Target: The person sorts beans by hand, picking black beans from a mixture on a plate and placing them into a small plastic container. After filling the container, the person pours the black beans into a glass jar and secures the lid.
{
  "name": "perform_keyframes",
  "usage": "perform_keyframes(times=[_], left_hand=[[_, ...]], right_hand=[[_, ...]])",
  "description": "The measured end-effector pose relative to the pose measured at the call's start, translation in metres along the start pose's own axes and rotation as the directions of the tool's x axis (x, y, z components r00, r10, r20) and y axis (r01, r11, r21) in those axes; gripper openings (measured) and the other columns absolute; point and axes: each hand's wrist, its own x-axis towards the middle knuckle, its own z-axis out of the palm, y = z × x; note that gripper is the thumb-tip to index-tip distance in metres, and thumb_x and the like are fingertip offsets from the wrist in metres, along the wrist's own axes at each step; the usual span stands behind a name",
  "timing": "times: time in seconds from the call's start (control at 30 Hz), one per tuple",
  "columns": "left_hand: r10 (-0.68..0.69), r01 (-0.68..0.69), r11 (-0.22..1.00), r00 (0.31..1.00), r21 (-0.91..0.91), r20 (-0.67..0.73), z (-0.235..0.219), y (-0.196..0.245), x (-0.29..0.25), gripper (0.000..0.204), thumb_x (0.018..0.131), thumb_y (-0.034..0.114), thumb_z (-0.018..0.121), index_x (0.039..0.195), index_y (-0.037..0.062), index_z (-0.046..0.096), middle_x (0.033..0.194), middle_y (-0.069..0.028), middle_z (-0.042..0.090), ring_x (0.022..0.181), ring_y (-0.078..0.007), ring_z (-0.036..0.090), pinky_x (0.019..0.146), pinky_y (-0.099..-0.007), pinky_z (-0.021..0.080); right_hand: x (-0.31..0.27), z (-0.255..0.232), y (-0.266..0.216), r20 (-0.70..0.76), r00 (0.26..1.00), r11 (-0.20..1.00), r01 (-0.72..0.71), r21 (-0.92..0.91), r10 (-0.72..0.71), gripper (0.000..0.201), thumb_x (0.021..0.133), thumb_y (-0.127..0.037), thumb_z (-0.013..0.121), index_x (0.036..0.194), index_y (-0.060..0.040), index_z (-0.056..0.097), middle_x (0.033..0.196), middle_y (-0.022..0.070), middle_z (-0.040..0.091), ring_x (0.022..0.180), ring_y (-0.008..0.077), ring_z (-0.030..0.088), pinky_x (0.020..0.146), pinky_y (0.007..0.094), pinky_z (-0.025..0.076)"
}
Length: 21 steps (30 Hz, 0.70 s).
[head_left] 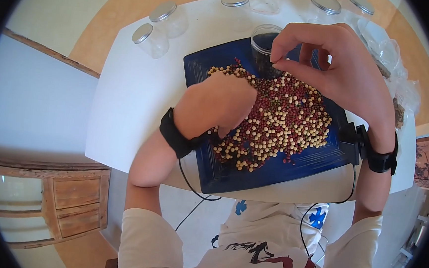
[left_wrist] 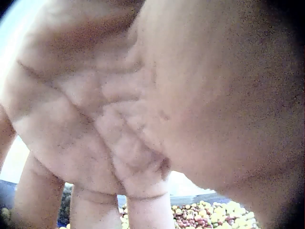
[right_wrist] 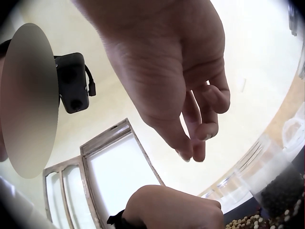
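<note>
A heap of mixed beans [head_left: 285, 119], cream, dark red and greenish, lies on a square blue tray [head_left: 281, 173]. My left hand [head_left: 216, 104] is held low over the left side of the heap, back upward. In the left wrist view its palm fills most of the picture and the fingers reach down toward the beans; their tips are hidden. A clear round jar [head_left: 267, 34] of black beans stands at the tray's back edge. My right hand [head_left: 329, 57] is beside the jar's rim, thumb and index fingertips together, other fingers curled; nothing shows between the tips.
Several clear jars with silver lids, such as one jar [head_left: 153, 45] at the back left, stand along the white table's [head_left: 122, 107] far edge. Clear plastic bags [head_left: 406, 92] lie on the right. Cables hang from both wrist straps at the near edge.
</note>
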Motion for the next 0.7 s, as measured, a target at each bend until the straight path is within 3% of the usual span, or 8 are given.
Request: perform_keyframes(times=[0.13,0.2,0.33,0.43,0.5,0.63,0.7], left_hand=[[0.021,-0.015,0.998,0.996,-0.069,0.089,0.004,-0.008,-0.005,0.018,0.058,0.008,0.088,0.069,0.0130,0.075,0.079,-0.0039,0.073,0.083,-0.0293,0.074,0.069,-0.0398,0.058],[0.045,-0.047,0.998,0.997,-0.038,-0.060,0.003,-0.007,-0.009,0.015,0.060,0.008,0.087,0.069,0.0132,0.075,0.079,-0.0041,0.073,0.082,-0.0293,0.074,0.069,-0.0396,0.058],[0.019,-0.023,0.990,0.999,-0.136,-0.035,0.010,-0.014,-0.003,0.014,0.061,0.008,0.086,0.069,0.0120,0.075,0.078,-0.0039,0.073,0.081,-0.0297,0.073,0.068,-0.0396,0.058],[0.080,-0.092,0.985,0.993,-0.144,-0.081,0.016,-0.017,-0.003,0.012,0.062,0.007,0.085,0.070,0.0115,0.076,0.078,-0.0036,0.074,0.081,-0.0287,0.074,0.068,-0.0395,0.058],[0.155,-0.169,0.969,0.984,-0.181,-0.090,0.022,-0.023,-0.001,0.024,0.066,0.005,0.081,0.087,0.0091,0.070,0.085,-0.0114,0.070,0.086,-0.0393,0.070,0.069,-0.0448,0.056],[0.075,-0.078,0.984,0.997,-0.160,-0.020,0.012,-0.015,-0.003,0.021,0.069,0.007,0.080,0.087,0.0093,0.069,0.090,-0.0111,0.069,0.092,-0.0383,0.070,0.069,-0.0452,0.056],[0.018,-0.006,0.991,0.996,-0.131,0.092,0.006,-0.013,0.000,0.019,0.069,0.009,0.080,0.085,0.0088,0.071,0.092,-0.0113,0.070,0.092,-0.0376,0.070,0.071,-0.0444,0.056]], right_hand=[[0.003,0.003,-0.003,0.021,1.000,1.000,0.020,-0.009,-0.020,0.007,0.091,-0.008,0.080,0.097,-0.0092,0.076,0.088,-0.0055,0.075,0.067,0.0071,0.061,0.054,0.0249,0.040],[0.004,0.004,-0.004,0.031,0.999,0.999,0.021,-0.030,-0.020,0.008,0.091,-0.008,0.080,0.098,-0.0092,0.076,0.089,-0.0057,0.075,0.067,0.0070,0.061,0.053,0.0247,0.040],[0.002,0.007,-0.001,0.073,0.997,1.000,0.023,0.000,-0.023,0.009,0.090,-0.007,0.080,0.098,-0.0089,0.075,0.088,-0.0049,0.075,0.066,0.0066,0.062,0.052,0.0242,0.038],[0.002,0.008,0.000,0.084,0.994,0.997,0.070,-0.024,-0.068,0.010,0.090,-0.007,0.080,0.098,-0.0085,0.075,0.087,-0.0036,0.075,0.065,0.0069,0.063,0.052,0.0246,0.038],[0.001,0.008,0.000,0.094,0.990,0.993,0.105,-0.048,-0.100,0.010,0.090,-0.007,0.080,0.098,-0.0084,0.075,0.086,-0.0028,0.075,0.066,0.0072,0.064,0.052,0.0249,0.039],[-0.002,0.007,-0.004,0.158,0.986,0.999,0.050,-0.007,-0.048,0.008,0.091,-0.006,0.078,0.097,-0.0073,0.074,0.084,0.0004,0.075,0.068,0.0117,0.068,0.054,0.0268,0.043],[-0.003,0.008,-0.003,0.180,0.983,0.999,0.046,0.002,-0.046,0.007,0.091,-0.006,0.078,0.097,-0.0066,0.074,0.083,0.0018,0.075,0.069,0.0142,0.070,0.056,0.0279,0.046]])
